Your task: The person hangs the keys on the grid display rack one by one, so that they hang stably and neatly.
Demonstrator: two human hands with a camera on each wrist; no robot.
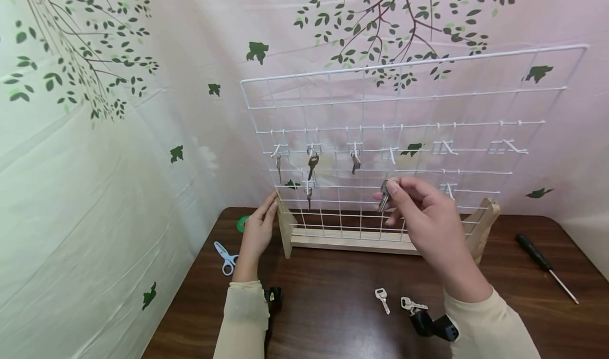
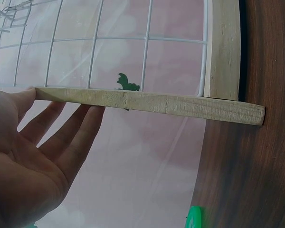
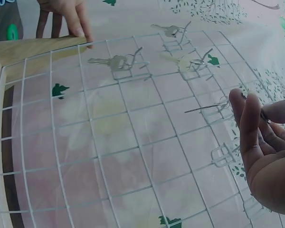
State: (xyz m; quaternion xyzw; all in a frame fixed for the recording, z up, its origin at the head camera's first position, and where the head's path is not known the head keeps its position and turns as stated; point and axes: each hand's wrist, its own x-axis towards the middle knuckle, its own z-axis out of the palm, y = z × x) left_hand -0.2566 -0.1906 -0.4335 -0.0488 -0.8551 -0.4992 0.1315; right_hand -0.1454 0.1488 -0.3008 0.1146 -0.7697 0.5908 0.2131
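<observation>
In the head view my right hand (image 1: 435,221) pinches a key (image 1: 384,196) between thumb and fingertips, in front of the white wire grid (image 1: 361,216). The key hangs blade down, below a bare hook (image 1: 392,155). My left hand (image 1: 259,227) holds the grid's wooden side post (image 2: 147,103), thumb on one side and fingers on the other. Several keys hang on hooks at the grid's left half, among them one key (image 1: 312,164) with a dark look and another key (image 1: 356,162) to its right. In the right wrist view my right hand (image 3: 268,147) mostly hides its key.
Two loose keys lie on the dark wooden table: one key (image 1: 382,301) in front, another key (image 1: 413,304) beside the right wrist's black camera (image 1: 430,324). Light-blue scissors (image 1: 225,258) and a green ring-shaped object (image 1: 242,223) lie left; a screwdriver (image 1: 547,266) lies right.
</observation>
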